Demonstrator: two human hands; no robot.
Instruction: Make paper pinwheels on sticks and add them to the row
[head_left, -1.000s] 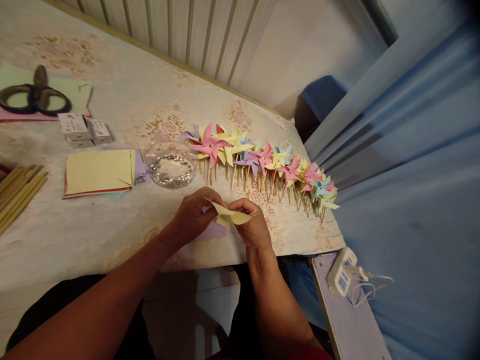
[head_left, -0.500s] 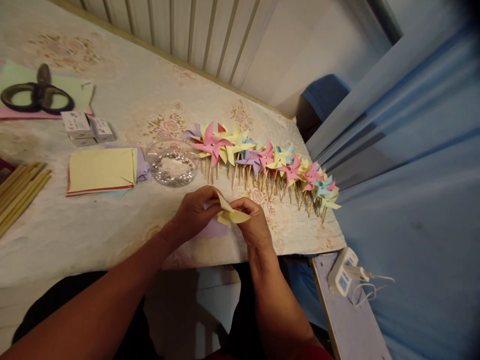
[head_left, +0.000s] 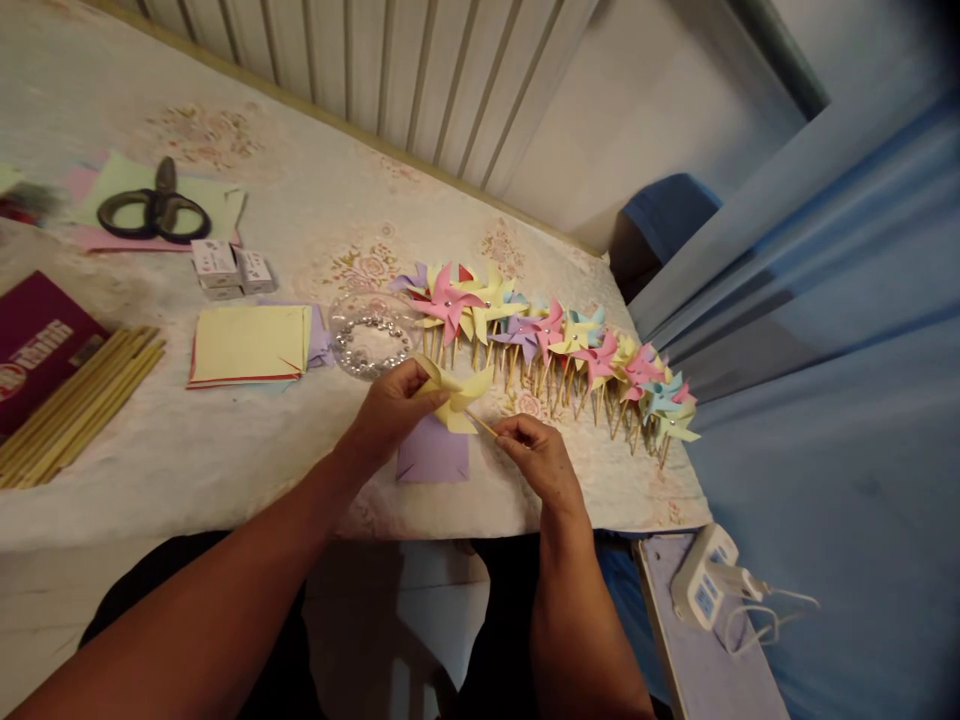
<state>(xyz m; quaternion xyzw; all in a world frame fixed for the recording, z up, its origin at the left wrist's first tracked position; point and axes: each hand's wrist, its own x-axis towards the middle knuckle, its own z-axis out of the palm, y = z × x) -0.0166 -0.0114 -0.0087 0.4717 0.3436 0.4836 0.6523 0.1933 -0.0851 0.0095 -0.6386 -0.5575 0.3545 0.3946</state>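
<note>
My left hand (head_left: 395,408) pinches a yellow paper pinwheel (head_left: 459,393) by one edge, its blades curled over. A thin wooden stick (head_left: 482,424) runs from the pinwheel to my right hand (head_left: 540,456), whose fingertips are closed on its lower end. Beneath lies a purple paper square (head_left: 433,455) with slits at its corners. Just behind my left hand is a clear round dish (head_left: 373,340) of shiny silver fasteners. Finished pinwheels (head_left: 551,325) in pink, yellow, purple and blue lie in a long row beyond my right hand.
Left of the dish is a stack of yellow paper (head_left: 250,343). Behind it are small white boxes (head_left: 225,266) and black-handled scissors (head_left: 155,212) on coloured sheets. Wooden sticks (head_left: 82,405) lie by a purple box (head_left: 41,345). A power strip (head_left: 705,578) sits at the right.
My right hand has drawn away from the yellow paper to the right and now holds the stick. The pinwheel has turned open toward view. The camera's view has shifted left.
</note>
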